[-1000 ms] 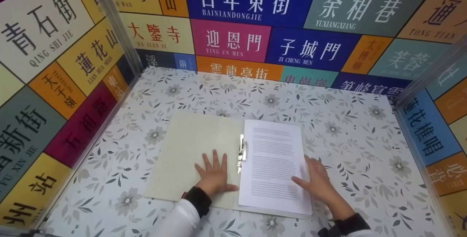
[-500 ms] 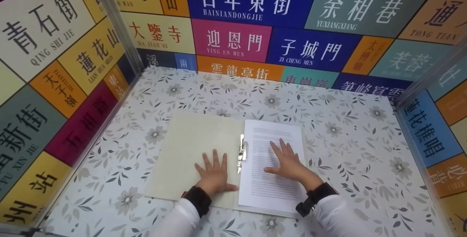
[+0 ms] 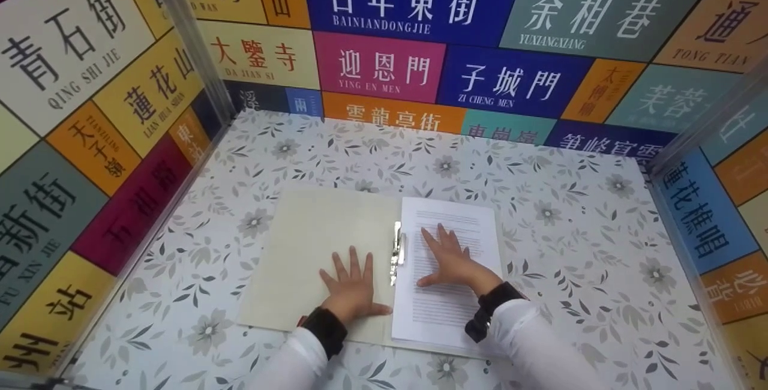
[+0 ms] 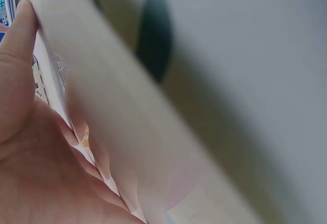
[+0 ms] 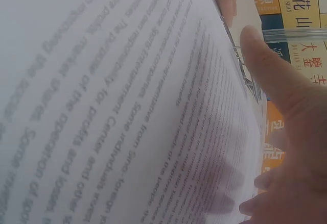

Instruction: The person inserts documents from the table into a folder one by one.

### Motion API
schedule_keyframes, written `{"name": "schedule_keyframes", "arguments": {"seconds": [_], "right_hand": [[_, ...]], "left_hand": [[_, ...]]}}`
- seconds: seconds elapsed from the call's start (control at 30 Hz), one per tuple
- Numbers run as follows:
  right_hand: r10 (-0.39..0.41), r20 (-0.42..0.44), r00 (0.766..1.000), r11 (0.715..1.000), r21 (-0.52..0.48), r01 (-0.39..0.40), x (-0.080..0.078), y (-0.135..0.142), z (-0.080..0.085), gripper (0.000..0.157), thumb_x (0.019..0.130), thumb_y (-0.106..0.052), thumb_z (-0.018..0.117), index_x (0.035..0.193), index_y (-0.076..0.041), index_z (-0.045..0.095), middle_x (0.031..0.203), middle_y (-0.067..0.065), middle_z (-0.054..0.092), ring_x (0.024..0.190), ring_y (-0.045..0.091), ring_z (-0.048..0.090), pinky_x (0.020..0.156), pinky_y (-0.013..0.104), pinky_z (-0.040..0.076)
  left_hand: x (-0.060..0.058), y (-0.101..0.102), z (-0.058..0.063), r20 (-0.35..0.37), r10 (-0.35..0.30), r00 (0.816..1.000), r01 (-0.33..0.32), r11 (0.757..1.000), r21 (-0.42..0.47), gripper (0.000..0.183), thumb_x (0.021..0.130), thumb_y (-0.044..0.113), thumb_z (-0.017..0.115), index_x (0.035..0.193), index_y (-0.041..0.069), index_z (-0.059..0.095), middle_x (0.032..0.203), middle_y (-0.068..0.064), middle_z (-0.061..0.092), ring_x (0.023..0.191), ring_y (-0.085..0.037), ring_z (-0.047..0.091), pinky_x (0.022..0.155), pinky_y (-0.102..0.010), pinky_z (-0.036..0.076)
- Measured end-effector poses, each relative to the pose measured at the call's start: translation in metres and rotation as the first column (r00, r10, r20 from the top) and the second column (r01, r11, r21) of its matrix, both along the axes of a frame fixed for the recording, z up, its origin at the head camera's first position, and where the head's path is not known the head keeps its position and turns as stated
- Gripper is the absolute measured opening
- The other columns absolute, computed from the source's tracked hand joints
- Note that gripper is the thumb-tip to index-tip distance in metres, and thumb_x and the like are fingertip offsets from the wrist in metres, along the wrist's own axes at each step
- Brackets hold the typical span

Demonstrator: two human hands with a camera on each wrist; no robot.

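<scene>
An open cream folder [image 3: 324, 228] lies flat on the table, a metal clip [image 3: 396, 252] along its spine. On its right side sits a stack of printed paper [image 3: 444, 318]. My left hand [image 3: 349, 291] rests on the bare left cover with fingers spread and the thumb pointing toward the spine. Over the printed page is my right hand [image 3: 450, 264], fingers spread and straight, covering some of the text lines. The right wrist view shows the printed page [image 5: 127, 106] close up, with the right hand [image 5: 291, 132] along its far side.
The tabletop [image 3: 570, 246] has a grey flower and leaf pattern and surrounds the folder. Colourful panels [image 3: 408, 6] with large characters stand behind it and on both sides, with clear corner strips [image 3: 192, 36] where they meet.
From the page's right edge, my right hand has moved left onto the middle of the printed page. The left hand and the folder have stayed in place.
</scene>
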State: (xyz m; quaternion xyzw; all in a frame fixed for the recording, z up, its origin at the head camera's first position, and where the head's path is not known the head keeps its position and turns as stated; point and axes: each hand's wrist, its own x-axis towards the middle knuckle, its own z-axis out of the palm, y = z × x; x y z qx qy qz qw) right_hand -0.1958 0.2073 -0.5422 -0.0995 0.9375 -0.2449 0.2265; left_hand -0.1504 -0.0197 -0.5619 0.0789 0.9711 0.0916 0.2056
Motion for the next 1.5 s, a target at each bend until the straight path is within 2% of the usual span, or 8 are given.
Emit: {"name": "schedule_keyframes", "arguments": {"seconds": [0.23,0.7,1.0,1.2,1.5], "right_hand": [[-0.029,0.029,0.999,0.999,0.032,0.028,0.003,-0.010,-0.003,0.119,0.069,-0.042,0.084,0.156,-0.012,0.009,0.160,0.024,-0.008,0.144,0.049,-0.009,0.107,0.074,0.001],[-0.032,0.034,0.999,0.998,0.050,0.030,0.008,-0.015,-0.011,0.116,0.068,-0.042,0.084,0.157,-0.018,0.012,0.160,0.023,-0.011,0.143,0.050,-0.015,0.104,0.076,-0.005],[-0.012,0.044,0.999,0.995,0.102,0.007,0.008,-0.019,-0.013,0.114,0.070,-0.046,0.082,0.157,-0.019,0.012,0.160,0.023,-0.010,0.143,0.052,-0.012,0.102,0.079,-0.001],[-0.013,0.060,0.998,0.990,0.138,0.005,0.008,-0.023,-0.014,0.115,0.070,-0.047,0.081,0.157,-0.022,0.010,0.160,0.022,-0.013,0.142,0.051,-0.015,0.099,0.081,-0.002],[-0.002,0.053,0.999,0.982,0.186,-0.008,0.005,-0.022,-0.010,0.114,0.070,-0.050,0.080,0.157,-0.023,0.010,0.160,0.021,-0.010,0.143,0.052,-0.011,0.097,0.082,0.002]], "left_hand": [[0.000,0.002,-0.002,0.002,-0.003,1.000,0.003,1.000,-0.007,0.124,0.064,0.071,0.072,0.156,0.013,0.014,0.161,-0.024,-0.001,0.142,-0.057,-0.002,0.105,-0.077,0.010],[0.003,0.004,-0.001,0.000,0.001,1.000,-0.001,1.000,0.008,0.123,0.065,0.070,0.073,0.156,0.012,0.014,0.160,-0.025,-0.001,0.141,-0.057,-0.002,0.104,-0.078,0.010],[0.005,0.004,0.003,0.008,0.007,1.000,-0.007,1.000,0.003,0.121,0.066,0.069,0.073,0.156,0.011,0.016,0.160,-0.025,0.000,0.142,-0.057,-0.003,0.105,-0.077,0.009],[0.006,0.003,0.004,-0.003,-0.005,1.000,0.005,1.000,-0.017,0.122,0.066,0.069,0.073,0.156,0.010,0.016,0.160,-0.027,0.000,0.141,-0.059,-0.003,0.104,-0.078,0.008],[0.005,0.004,0.007,-0.035,-0.005,0.999,0.004,1.000,-0.031,0.122,0.064,0.070,0.073,0.156,0.012,0.018,0.160,-0.026,0.001,0.141,-0.059,-0.002,0.104,-0.078,0.008]]}}
